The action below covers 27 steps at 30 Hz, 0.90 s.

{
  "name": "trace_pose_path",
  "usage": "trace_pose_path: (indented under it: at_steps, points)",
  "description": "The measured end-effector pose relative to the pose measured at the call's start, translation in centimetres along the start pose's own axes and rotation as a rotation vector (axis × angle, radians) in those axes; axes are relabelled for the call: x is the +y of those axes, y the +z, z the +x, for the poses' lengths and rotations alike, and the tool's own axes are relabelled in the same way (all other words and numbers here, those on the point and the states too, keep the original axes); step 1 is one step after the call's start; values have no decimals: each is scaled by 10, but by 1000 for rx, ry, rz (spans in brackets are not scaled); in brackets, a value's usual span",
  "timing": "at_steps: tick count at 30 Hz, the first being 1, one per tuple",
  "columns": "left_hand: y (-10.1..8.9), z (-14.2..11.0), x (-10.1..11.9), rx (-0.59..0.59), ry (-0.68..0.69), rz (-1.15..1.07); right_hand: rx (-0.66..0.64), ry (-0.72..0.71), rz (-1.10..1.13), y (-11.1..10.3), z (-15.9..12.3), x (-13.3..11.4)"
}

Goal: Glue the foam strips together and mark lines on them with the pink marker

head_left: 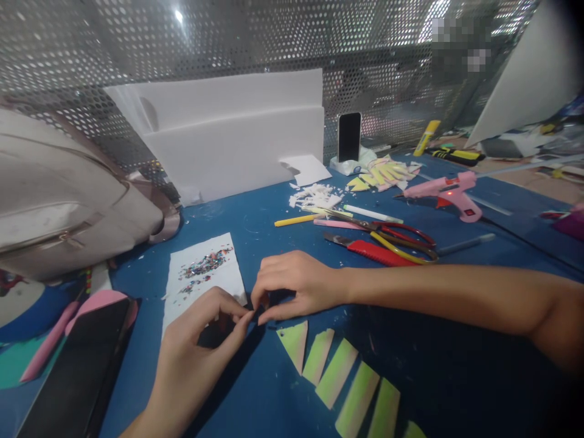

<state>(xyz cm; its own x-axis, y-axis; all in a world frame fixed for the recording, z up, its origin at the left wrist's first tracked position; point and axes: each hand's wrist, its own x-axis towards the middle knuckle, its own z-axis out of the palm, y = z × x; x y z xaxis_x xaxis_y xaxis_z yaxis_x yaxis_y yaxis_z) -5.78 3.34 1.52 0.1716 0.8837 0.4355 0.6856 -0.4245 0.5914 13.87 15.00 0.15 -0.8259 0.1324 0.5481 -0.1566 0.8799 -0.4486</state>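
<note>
My left hand (201,340) and my right hand (296,286) meet over the blue table, thumbs and index fingers pinched close together. Whatever lies between the fingertips is too small to make out. Just behind my left hand, a white sheet of paper (177,307) carries a scatter of tiny multicoloured beads or gems (207,266). Below my right hand, several green and pale pink cut strips (337,371) lie in a row. The first one is a triangular piece (294,347) with a small dark dot near its tip.
Behind my right forearm lie a red utility knife (378,252), scissors (406,234), several markers (371,214) and white scraps (314,196). A pink glue gun (444,191) stands at the right with its cord. A black phone (77,377) and beige bag (68,188) occupy the left.
</note>
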Motion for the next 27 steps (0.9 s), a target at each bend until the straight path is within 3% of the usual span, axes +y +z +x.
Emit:
trace_pose_path:
  at_steps: [8,12,14,18,20,23,27]
  points:
    - [1,-2,-1,-30,91,24,-13,-76,-16,-1,0,2]
    - [1,-2,0,-38,125,55,71,-30,-138,-3,2,-2]
    - [1,-3,1,-60,170,69,164,80,-80,-3,3,-2]
    - [3,-6,1,-156,335,65,341,456,402,-2,4,5]
    - [4,-7,0,-183,382,68,438,537,566,-2,5,9]
    - [3,-7,1,-187,392,75,530,490,561,-2,6,9]
    - [3,-5,1,-168,381,79,450,404,415,-4,6,1]
